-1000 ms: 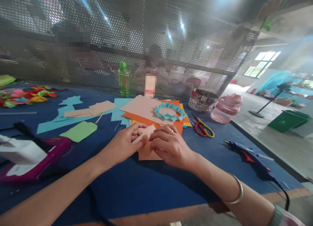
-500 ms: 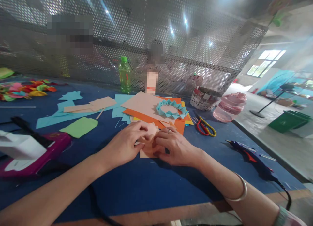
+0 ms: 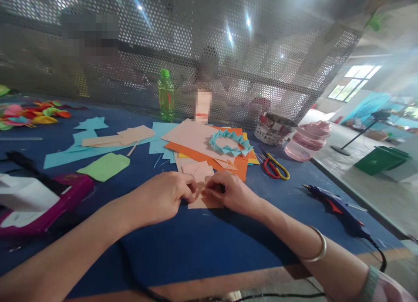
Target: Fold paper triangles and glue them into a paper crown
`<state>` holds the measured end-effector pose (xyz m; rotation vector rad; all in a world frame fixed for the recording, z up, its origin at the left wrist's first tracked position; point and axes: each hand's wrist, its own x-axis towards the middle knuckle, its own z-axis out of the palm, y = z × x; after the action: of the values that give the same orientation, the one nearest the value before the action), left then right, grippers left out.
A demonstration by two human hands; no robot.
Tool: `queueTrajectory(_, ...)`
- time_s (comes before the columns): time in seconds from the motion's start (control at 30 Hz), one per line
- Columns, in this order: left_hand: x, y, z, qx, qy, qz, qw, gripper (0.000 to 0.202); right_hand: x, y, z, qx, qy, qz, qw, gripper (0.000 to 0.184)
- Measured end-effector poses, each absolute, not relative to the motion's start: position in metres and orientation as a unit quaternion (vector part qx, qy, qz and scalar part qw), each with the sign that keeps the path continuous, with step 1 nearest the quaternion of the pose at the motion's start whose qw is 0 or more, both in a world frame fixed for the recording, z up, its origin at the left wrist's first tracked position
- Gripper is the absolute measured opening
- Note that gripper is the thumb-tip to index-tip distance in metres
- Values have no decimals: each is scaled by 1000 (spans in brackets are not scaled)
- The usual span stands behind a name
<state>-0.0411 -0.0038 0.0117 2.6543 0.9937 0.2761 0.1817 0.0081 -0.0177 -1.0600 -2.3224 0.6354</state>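
1. Head view, hands: the left hand (image 3: 160, 195) is curling in and gripping the left side of the peach paper piece (image 3: 200, 184), and the right hand (image 3: 228, 192) is pinching its right side. Fingertip contact is partly hidden, so the firmness of the grip cannot be told.
2. Paper position: the peach paper piece is lying on the blue worktop (image 3: 196, 245), its far edge overlapping the orange card sheet (image 3: 235, 171). Uneven pressure from the fingers could be shifting its layers and skewing any crease.
3. Nearby stack: the teal folded paper ring (image 3: 230, 143) is sitting loose on the large peach sheet (image 3: 192, 139). A careless reach forward could be knocking it off.
4. Right side: the blue glue gun (image 3: 333, 210) is lying beside the right forearm, its cord (image 3: 380, 254) running over the worktop edge. An outward elbow swing could be snagging that cord and dragging the gun. The red-and-yellow scissors (image 3: 274, 168) are also lying within easy reach of a stray knock.
5. Left side: a black cord (image 3: 130, 267) is running below the left forearm, and catching it could be jerking the arm.
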Motion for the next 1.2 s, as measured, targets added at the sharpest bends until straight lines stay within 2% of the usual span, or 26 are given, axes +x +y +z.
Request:
queueTrajectory(0.2,-42,-5,12,924,331,119,151,42,175,5,-18,-443,-838,211,240,14)
queueTrajectory(0.57,-42,-5,11,924,333,112,150,40,172,4,-23,-446,-838,183,256,12)
queueTrajectory(0.87,-38,-8,12,925,333,126,136,51,172,4,-22,-444,-842,174,253,13)
queueTrajectory(1.2,-37,-7,7,933,322,104,120,40,173,4,-19,-439,-846,181,242,9)
